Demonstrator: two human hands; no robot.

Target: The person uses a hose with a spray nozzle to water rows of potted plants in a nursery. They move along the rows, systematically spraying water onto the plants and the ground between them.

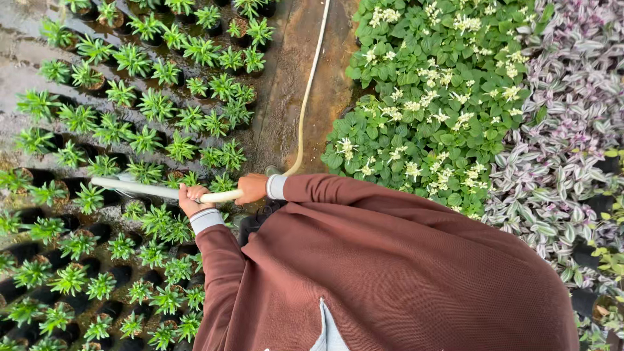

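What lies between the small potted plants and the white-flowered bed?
In the head view, a wet bare path separates the potted plants from the white-flowered bed; a pale hose runs along it.

No packages, labels, signs or screens show anywhere in this view.
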